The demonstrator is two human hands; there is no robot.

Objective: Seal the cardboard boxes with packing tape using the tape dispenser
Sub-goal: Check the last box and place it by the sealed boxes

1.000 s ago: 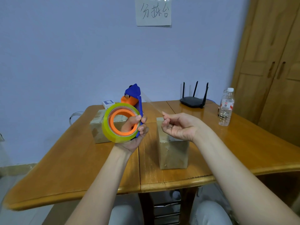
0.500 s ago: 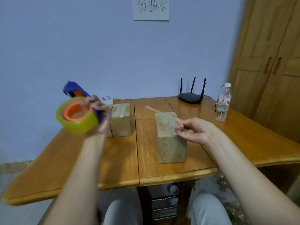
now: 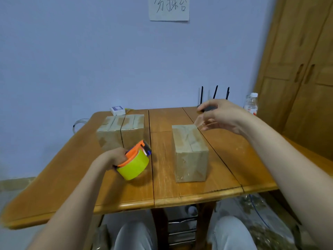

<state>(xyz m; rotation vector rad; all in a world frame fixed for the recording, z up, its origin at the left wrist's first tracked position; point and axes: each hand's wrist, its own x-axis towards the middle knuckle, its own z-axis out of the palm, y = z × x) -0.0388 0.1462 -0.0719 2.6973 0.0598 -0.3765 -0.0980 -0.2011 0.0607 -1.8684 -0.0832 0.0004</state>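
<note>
My left hand grips the tape dispenser, an orange and blue frame with a yellow-green tape roll, low over the wooden table left of centre. A narrow cardboard box stands right of centre. My right hand hovers just past that box's far right corner and pinches a clear strip of tape that reaches down toward the box top. Two taped cardboard boxes stand side by side behind the dispenser.
A black router sits at the table's back edge, mostly hidden by my right hand. A water bottle stands at the back right, a small white box at the back left. A wooden wardrobe fills the right side.
My left hand brought the dispenser down from head height at the left to just above the table. My right hand moved toward the far end of the narrow box with the cut strip.
</note>
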